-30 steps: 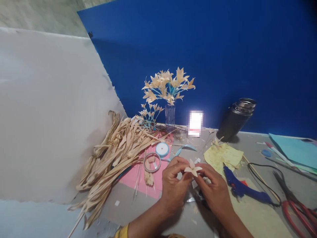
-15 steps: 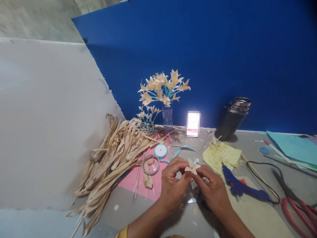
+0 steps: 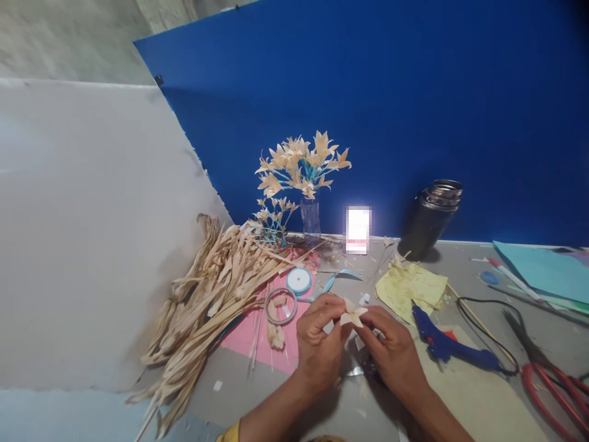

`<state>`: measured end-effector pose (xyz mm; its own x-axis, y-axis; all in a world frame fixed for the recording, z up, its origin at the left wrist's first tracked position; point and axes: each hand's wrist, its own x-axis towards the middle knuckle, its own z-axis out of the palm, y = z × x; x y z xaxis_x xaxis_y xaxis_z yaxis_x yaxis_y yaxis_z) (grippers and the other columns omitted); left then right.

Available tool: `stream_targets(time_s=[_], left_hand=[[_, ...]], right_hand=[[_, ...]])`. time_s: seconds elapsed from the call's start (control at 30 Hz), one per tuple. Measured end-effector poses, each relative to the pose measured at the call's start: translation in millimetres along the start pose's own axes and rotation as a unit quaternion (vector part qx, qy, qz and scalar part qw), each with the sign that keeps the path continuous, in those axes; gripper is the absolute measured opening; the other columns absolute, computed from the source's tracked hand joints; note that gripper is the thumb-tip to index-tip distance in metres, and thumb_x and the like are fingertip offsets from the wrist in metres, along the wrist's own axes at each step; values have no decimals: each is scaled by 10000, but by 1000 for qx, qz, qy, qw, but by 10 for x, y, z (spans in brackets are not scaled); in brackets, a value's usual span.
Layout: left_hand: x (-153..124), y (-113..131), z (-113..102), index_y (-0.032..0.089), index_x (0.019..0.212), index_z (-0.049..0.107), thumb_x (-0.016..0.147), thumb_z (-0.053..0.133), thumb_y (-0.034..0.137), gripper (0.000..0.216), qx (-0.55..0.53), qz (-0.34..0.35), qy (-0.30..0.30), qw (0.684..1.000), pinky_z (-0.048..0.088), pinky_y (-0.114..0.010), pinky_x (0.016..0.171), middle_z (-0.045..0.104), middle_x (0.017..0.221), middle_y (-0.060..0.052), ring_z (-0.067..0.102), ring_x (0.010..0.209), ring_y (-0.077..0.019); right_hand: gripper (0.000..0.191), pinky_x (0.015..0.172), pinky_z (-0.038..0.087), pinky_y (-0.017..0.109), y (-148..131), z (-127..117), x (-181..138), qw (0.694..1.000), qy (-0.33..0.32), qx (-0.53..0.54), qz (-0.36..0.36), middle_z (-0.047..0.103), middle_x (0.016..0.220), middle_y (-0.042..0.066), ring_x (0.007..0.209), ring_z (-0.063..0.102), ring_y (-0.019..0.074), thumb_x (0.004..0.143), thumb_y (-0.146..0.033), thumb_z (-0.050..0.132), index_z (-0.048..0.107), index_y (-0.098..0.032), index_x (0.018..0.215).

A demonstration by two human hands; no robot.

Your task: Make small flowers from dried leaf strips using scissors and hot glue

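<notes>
Both hands meet over the grey table near its front. My left hand (image 3: 317,344) and my right hand (image 3: 391,350) pinch a small cream husk flower (image 3: 352,314) between their fingertips, petals pointing up. A pile of dried husk strips (image 3: 211,294) lies to the left. A blue glue gun (image 3: 444,344) rests just right of my right hand. Behind the hands, a glass vase holds a bunch of finished husk flowers (image 3: 301,164) on blue stems.
A blue ribbon spool (image 3: 299,280) and a clear tape roll (image 3: 280,305) lie on pink paper (image 3: 257,337). A yellow sheet (image 3: 411,285), a dark steel flask (image 3: 430,218), red-handled scissors (image 3: 552,387), teal paper (image 3: 543,273) sit right. White and blue boards stand behind.
The hands with the flower have shifted slightly left and lower in view, and the flower has turned a little between the fingers. Nothing else on the table moved.
</notes>
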<state>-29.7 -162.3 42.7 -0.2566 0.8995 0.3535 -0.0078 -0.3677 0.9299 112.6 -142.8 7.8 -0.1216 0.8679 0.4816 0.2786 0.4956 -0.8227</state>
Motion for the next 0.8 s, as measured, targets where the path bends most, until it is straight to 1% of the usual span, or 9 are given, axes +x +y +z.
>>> stream_targets(time_s=[0.1,0.23,0.37,0.43,0.53,0.6,0.7,0.73,0.8], left_hand=[[2,-12,-6,208,732,795,839,746,249,124,31,26,-6,999,497,-307,717,688,780,-59,611,765,-196],[0,-17,2,194,703,734,877,655,196,191,69,43,-30,996,512,-269,674,693,825,-61,633,772,-182],[-8,-42,-2,188,855,756,849,660,180,97,87,10,-42,995,509,-255,630,719,899,-71,627,735,-166],[-10,-48,-3,181,933,763,851,659,197,134,75,-16,-48,996,517,-261,642,728,926,-74,616,695,-150],[-12,-46,0,171,955,766,876,636,236,164,53,-61,-55,995,512,-257,623,729,951,-75,584,630,-123],[-16,-52,1,165,919,771,899,626,269,180,47,-78,-64,994,497,-252,609,719,896,-65,570,609,-117],[-22,-80,0,158,823,771,930,604,298,242,60,-81,-80,992,475,-255,619,656,716,-31,573,610,-129],[-23,-91,-1,158,801,767,927,606,291,245,67,-77,-79,992,473,-259,628,643,695,-27,578,621,-134],[-24,-112,1,159,792,764,902,623,267,209,74,-71,-67,992,478,-267,642,663,737,-39,589,650,-143]], right_hand=[[145,751,563,301,49,13,-19,1000,6,0,-11,769,845,42,798,711,214,949,-276,658,767,-242,859],[121,769,564,306,124,26,-33,1000,18,-1,-21,779,868,43,816,719,216,945,-257,664,768,-241,885],[107,784,560,297,155,27,-35,1000,19,-4,-21,787,887,32,833,725,207,943,-239,668,768,-247,904],[112,787,556,293,159,25,-38,1000,14,-3,-18,787,894,26,843,724,203,947,-237,662,766,-251,909],[123,788,554,298,164,25,-49,1000,9,-4,-10,783,892,28,847,722,207,953,-240,653,763,-251,898],[125,783,556,302,169,25,-55,1000,12,-4,-9,783,893,35,845,724,212,952,-245,652,763,-247,894],[128,764,557,298,174,24,-53,1000,13,-6,-13,781,882,37,833,724,213,948,-237,651,763,-244,888],[126,758,557,295,175,24,-49,1000,13,-8,-15,779,873,35,825,723,212,945,-231,653,763,-244,885],[121,748,557,291,173,25,-42,1000,16,-11,-21,777,855,30,806,722,208,938,-221,659,762,-243,878]])
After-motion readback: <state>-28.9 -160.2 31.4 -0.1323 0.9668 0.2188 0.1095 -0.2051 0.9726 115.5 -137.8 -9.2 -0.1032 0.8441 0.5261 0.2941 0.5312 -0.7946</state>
